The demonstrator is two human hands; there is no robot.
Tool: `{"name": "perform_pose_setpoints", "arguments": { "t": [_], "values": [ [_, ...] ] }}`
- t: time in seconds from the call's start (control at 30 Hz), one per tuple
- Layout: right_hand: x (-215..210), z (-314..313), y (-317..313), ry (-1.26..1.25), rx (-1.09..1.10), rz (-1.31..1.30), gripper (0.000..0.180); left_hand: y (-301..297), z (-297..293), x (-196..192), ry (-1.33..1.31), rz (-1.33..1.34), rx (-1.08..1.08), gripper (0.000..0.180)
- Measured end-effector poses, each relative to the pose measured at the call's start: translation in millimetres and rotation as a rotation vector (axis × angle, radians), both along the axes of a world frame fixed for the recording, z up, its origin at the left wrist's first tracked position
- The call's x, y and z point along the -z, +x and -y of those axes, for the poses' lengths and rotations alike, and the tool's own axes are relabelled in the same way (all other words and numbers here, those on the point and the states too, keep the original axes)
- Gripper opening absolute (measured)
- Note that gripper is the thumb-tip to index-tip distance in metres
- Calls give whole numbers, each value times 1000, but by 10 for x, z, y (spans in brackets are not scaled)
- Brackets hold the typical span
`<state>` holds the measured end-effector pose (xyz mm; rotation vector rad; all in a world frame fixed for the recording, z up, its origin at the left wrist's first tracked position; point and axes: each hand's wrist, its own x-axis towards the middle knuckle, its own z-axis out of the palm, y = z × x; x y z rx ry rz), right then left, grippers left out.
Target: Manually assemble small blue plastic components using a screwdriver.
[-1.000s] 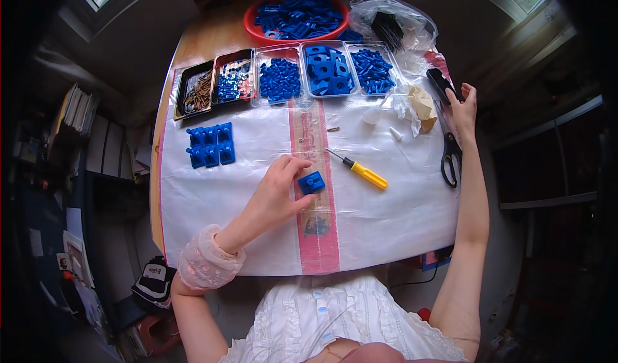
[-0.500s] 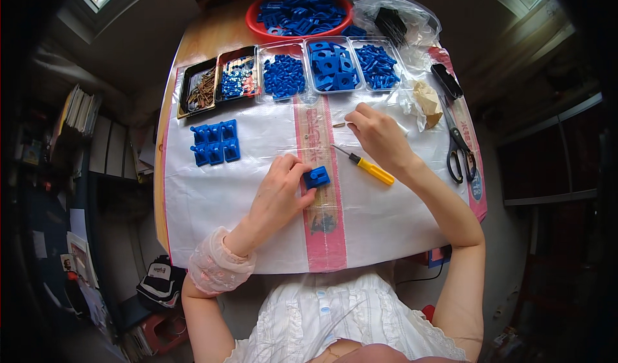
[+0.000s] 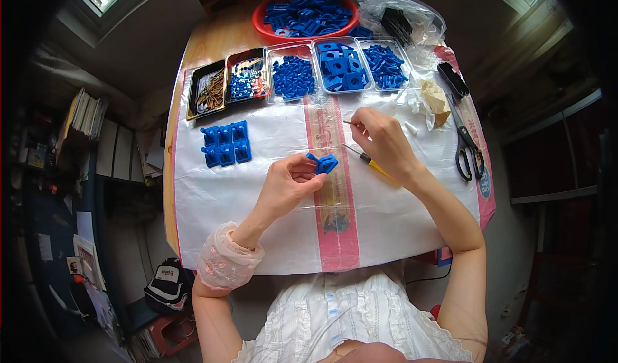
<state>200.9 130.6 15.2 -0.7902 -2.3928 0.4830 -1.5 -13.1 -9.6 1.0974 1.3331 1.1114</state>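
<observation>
Thumb and fingers of my left hand (image 3: 288,181) grip a small blue plastic bracket (image 3: 326,164), lifted and tilted above the pink stripe of the sheet. My right hand (image 3: 381,138) pinches a thin brownish screw (image 3: 349,122) between thumb and fingertips, a little beyond the bracket. Under the right hand lies a screwdriver with a yellow handle (image 3: 381,170); the hand hides part of it. Left of my hands, several blue assembled pieces (image 3: 226,144) stand together in two rows.
Along the back, black trays hold brown screws (image 3: 211,95) and small shiny metal parts (image 3: 247,83). Beside them are clear boxes of blue pieces (image 3: 293,76) and a red basin (image 3: 259,25) of blue parts. Scissors (image 3: 468,154) and crumpled brown paper (image 3: 435,101) lie right.
My left hand has raised the blue bracket off the sheet and tilted it. My right hand has come slightly nearer with the screw and now covers part of the screwdriver.
</observation>
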Motion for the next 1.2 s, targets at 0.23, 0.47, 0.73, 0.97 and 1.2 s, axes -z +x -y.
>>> {"name": "perform_pose_setpoints", "arguments": {
  "t": [0.23,0.47,0.73,0.97,1.2],
  "values": [
    [-140,571,35,-334,-118,-354,11,-51,-45,123,-25,104,9,24],
    [-22,673,32,-299,-115,-333,12,-3,-41,77,-28,113,20,21],
    [87,707,17,-271,-140,-286,12,25,-14,66,-31,45,26,24],
    [127,747,12,-225,-140,-278,13,85,16,-16,167,-243,-45,34],
    [181,739,-2,-224,-116,-306,13,118,1,28,256,-167,-76,35]
  ]
}}
